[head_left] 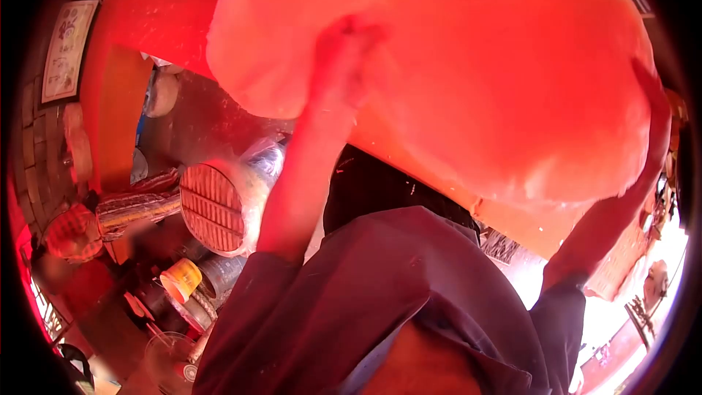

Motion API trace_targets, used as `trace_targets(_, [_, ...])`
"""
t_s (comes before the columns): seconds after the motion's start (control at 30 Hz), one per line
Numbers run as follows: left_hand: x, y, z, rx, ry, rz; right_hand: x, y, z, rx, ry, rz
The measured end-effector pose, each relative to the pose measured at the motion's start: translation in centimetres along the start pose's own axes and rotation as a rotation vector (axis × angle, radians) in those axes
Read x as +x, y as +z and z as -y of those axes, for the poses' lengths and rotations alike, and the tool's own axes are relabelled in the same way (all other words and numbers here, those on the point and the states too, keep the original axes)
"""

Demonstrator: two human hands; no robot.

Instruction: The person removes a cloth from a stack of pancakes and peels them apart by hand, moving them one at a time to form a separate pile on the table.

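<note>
A large, soft, pale rounded mass [512, 88], tinted red by the light, lies over the red-orange surface ahead of me. A smaller pale rounded mass [274, 36] spreads to its left, and the two meet near my left hand. My left hand [352, 47] is closed at this meeting place, its fingers curled and blurred; what it pinches looks like the edge of the large mass. Along the right rim of the large mass lies my right hand [653, 102], fingers stretched out and pressed against its side. Part of that hand is hidden by the edge.
Left of my body lies a round slatted container end [212, 208] with clear plastic behind it. A yellow-orange cup [180, 280] and a striped bundle [139, 212] are lower left. A framed sign [67, 51] hangs on the left wall. Bright daylight enters lower right.
</note>
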State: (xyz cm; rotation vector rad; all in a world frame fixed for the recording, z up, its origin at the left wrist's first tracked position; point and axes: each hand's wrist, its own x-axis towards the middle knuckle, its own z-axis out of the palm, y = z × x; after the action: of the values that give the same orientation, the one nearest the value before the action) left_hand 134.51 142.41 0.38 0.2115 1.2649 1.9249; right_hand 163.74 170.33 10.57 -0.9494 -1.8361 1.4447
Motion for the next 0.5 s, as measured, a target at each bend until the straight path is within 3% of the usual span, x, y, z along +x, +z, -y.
trace_targets(0.07, [0.4, -2.2, -4.8, 0.262, 0.037, -0.251, 2.5, 4.7, 1.3, 0.131, -0.056, 0.13])
trace_targets(0.13, [2.9, -11.9, -7.1, -0.079, 0.016, 0.077, 4.8, 9.7, 1.3, 0.297, -0.08, 0.281])
trace_targets(0.17, [2.7, -11.8, -8.9, -0.012, 0.095, -0.098, 6.0, 12.4, 0.8, 0.381, -0.081, 0.359])
trace_targets(0.23, [2.3, -14.2, -10.7, 0.065, 0.184, -0.138, 8.3, 17.9, -2.3, 0.51, -0.031, 0.527])
trace_targets(0.27, [1.6, -14.2, -11.4, 0.077, 0.194, -0.278, 9.0, 20.8, -4.5, 0.531, 0.028, 0.615])
trace_targets(0.3, [1.4, -14.5, -11.9, 0.089, 0.203, -0.418, 7.5, 25.2, -5.1, 0.633, -0.007, 0.51])
trace_targets(0.37, [4.0, -25.1, -9.0, 0.16, 0.158, -0.43, 8.2, 32.0, -13.1, 0.423, 0.329, 0.529])
trace_targets(0.4, [4.8, -29.0, -7.9, 0.228, 0.114, -0.442, 7.2, 32.2, -13.8, 0.422, 0.333, 0.529])
trace_targets(0.5, [4.3, -29.4, -7.7, 0.244, 0.108, -0.527, 5.1, 32.2, -12.6, 0.398, 0.364, 0.686])
